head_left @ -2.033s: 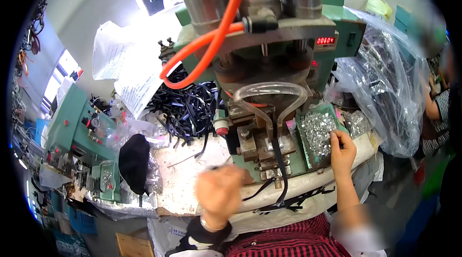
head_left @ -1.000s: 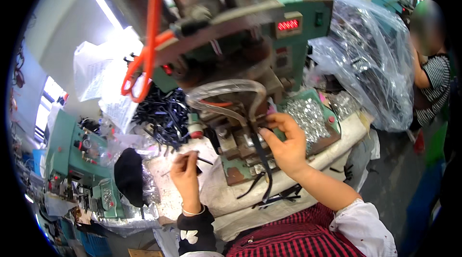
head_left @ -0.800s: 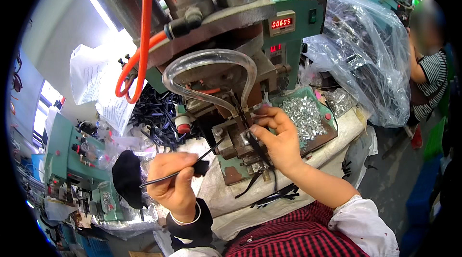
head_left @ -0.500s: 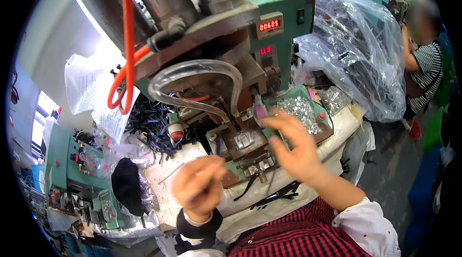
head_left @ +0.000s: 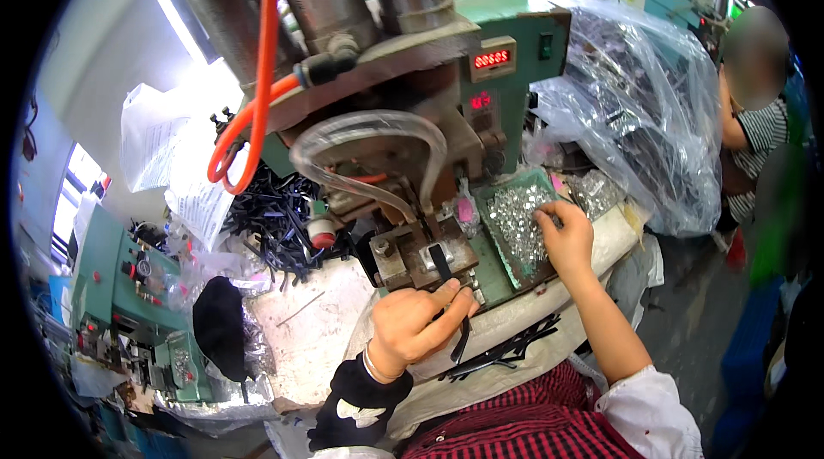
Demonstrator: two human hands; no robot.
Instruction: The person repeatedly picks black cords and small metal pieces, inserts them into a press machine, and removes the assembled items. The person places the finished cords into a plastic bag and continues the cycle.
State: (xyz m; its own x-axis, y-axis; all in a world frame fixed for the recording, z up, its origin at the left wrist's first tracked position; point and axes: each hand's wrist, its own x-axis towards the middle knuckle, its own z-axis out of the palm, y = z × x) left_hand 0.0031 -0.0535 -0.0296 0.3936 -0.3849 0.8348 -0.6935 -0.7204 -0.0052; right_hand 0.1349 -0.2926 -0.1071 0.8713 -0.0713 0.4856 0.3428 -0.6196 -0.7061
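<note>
My left hand (head_left: 418, 328) pinches a short black strap (head_left: 440, 262), whose far end lies over the small bright metal seat in the press's fixture (head_left: 395, 268). A loose black tail hangs below those fingers. Off to the right, my right hand (head_left: 568, 241) reaches into a green tray (head_left: 505, 260) of small shiny silver pieces (head_left: 518, 217). Its thumb and forefinger are closed together at the heap; whatever is between them is too small to make out.
Above the fixture stands the green press (head_left: 506, 25) with a clear looped tube (head_left: 369, 121) and an orange hose (head_left: 262, 107). Black straps (head_left: 506, 351) lie in front, more (head_left: 270, 223) are heaped left. A large plastic bag (head_left: 644, 115) and another person (head_left: 760, 137) are at right.
My left hand has moved right to the fixture, bringing the black strap over its seat. My right hand has left the fixture's side for the silver pieces, its spread fingers now closed.
</note>
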